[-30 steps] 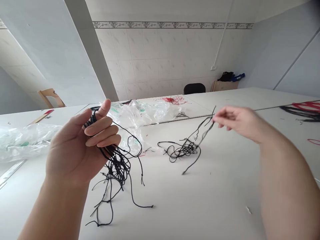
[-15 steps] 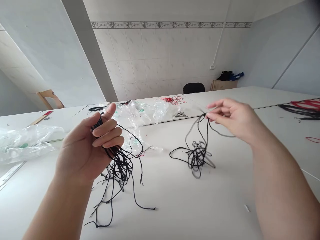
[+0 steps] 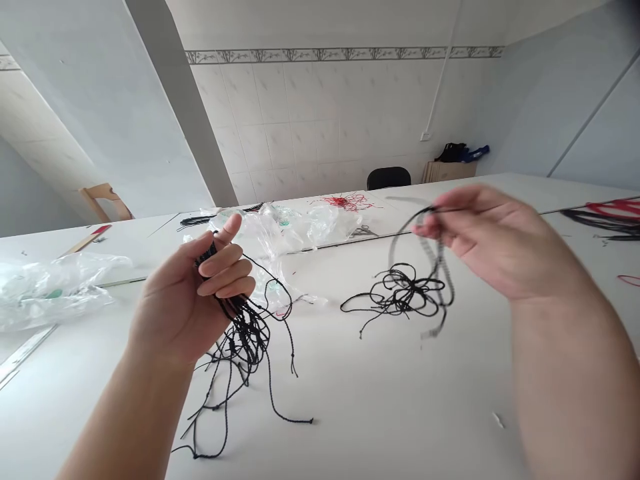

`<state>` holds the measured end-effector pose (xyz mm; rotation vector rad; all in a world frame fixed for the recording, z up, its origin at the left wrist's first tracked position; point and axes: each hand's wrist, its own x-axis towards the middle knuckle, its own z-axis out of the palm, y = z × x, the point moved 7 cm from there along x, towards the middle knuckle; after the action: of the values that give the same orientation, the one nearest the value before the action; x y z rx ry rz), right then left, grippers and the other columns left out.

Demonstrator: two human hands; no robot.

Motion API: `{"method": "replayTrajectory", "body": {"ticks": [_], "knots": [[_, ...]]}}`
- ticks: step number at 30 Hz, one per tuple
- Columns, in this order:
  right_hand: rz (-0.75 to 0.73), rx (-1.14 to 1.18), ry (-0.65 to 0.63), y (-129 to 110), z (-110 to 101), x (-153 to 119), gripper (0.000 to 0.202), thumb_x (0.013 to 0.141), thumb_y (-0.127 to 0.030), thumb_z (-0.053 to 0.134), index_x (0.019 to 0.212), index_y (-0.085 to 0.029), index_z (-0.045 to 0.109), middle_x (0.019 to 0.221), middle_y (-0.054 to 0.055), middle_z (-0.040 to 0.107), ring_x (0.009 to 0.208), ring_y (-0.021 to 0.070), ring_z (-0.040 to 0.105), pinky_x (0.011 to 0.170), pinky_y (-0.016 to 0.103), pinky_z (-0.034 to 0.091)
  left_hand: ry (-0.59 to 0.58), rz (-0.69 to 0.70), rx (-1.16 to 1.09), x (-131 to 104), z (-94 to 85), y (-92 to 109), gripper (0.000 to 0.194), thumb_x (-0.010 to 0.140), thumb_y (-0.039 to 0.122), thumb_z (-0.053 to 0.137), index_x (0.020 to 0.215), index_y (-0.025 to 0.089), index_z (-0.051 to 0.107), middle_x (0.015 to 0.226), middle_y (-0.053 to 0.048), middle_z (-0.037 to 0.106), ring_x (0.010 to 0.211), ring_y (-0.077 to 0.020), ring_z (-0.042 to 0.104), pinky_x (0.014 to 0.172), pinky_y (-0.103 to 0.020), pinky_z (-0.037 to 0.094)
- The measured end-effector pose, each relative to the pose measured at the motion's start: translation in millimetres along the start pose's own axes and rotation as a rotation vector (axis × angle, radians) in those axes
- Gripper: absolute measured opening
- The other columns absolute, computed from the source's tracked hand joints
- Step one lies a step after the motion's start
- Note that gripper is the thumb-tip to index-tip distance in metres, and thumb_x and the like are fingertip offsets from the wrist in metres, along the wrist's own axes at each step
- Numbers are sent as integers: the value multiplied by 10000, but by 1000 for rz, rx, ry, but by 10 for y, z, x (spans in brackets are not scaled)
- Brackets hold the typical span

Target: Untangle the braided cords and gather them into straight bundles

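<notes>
My left hand is wrapped round a bundle of black braided cords, thumb pointing up. Their knotted ends hang below the fist and trail onto the white table. Over on the right, my right hand pinches a black cord, which is smeared by motion. Under that hand lies a loose tangle of black cords on the tabletop. Strands from the pinched cord hang down beside the tangle; whether they are still joined to it I cannot tell.
Crumpled clear plastic bags lie mid-table and at the left. Scissors rest near a red cord pile. Black and red cords lie at far right. A black chair stands behind the table.
My right hand has moved right and slightly up, drawing the cord with it. The tangle beneath has dropped and spread out on the table. My left hand keeps its grip on the bundle.
</notes>
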<state>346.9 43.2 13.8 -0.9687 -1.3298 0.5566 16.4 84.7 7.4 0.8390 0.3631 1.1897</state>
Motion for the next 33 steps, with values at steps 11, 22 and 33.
{"method": "replayTrajectory", "body": {"ticks": [11,22,33], "knots": [[49,146,83,-13,117,-28,65,864,-268,733,928,-262,742,883,5,682,858,152,650,874,335,541,75,-98,16,102,-95,-287,226,866,133,661,1091,118,674,576,88,365,430,-46,351,420,-168,375],[70,456,-114,-154,546,-163,215,934,-158,628,1011,-319,748,1068,-34,686,860,99,642,846,247,563,-5,-367,526,185,-356,-1406,308,818,307,809,1093,197,726,974,-19,583,554,-30,288,501,-219,246],[35,172,-192,-198,763,-299,457,933,-393,565,1364,-545,550,1588,-143,403,1304,275,576,817,365,619,-176,-325,973,67,-190,-1597,638,783,410,807,1332,179,577,611,80,393,561,-120,320,547,-279,255]]}}
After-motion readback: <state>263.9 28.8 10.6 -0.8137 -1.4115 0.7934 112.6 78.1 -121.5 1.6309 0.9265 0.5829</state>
